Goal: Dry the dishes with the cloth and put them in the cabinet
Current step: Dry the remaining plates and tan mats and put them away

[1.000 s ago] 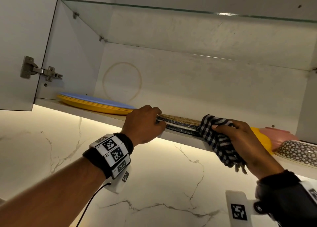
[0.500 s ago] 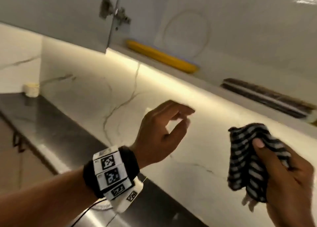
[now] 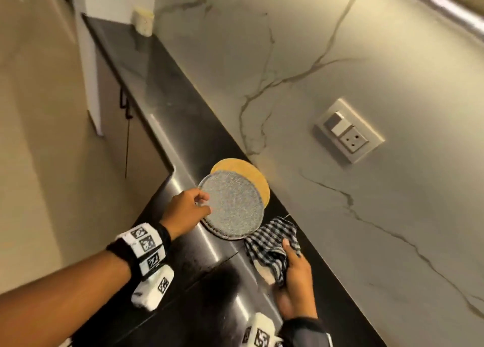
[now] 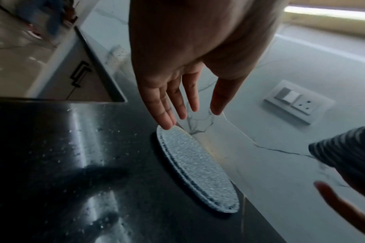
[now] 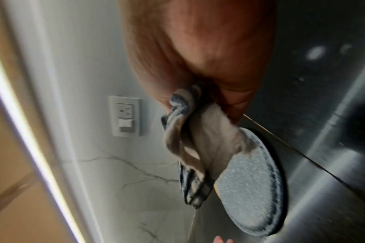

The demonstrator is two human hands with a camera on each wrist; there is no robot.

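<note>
On the dark surface [image 3: 188, 142], seen from the head, a grey speckled plate [image 3: 233, 208] lies flat on a yellow plate [image 3: 258, 180], just beside the marble wall [image 3: 366, 58]. The left hand [image 3: 187, 210] reaches to the grey plate's near-left rim, fingers loosely bent at the edge and not yet closed round it. The right hand [image 3: 296, 276] grips the checked cloth [image 3: 269, 242], bunched, just beside the plate's right rim. A socket [image 3: 348, 132] sits on the wall, well apart.

From the left wrist, the left hand [image 4: 181, 92] shows straight, spread fingers [image 4: 164, 115], with the tips at the grey plate [image 4: 198, 167] rim and holding nothing. The surface [image 4: 52, 148] there carries water drops.

From the right wrist, the right hand [image 5: 198, 57] pinches the cloth [image 5: 189, 148], which hangs soft and limp over the grey plate [image 5: 250, 189].

The grey plate looks stiff, breakable, probably ceramic and of some weight. It may be wet and slippery, and it lies flush on the one below. A sound hold would be at the rim, thumb on top and fingers slid under the edge. The other hand would support it through the cloth, which gives dry grip.
</note>
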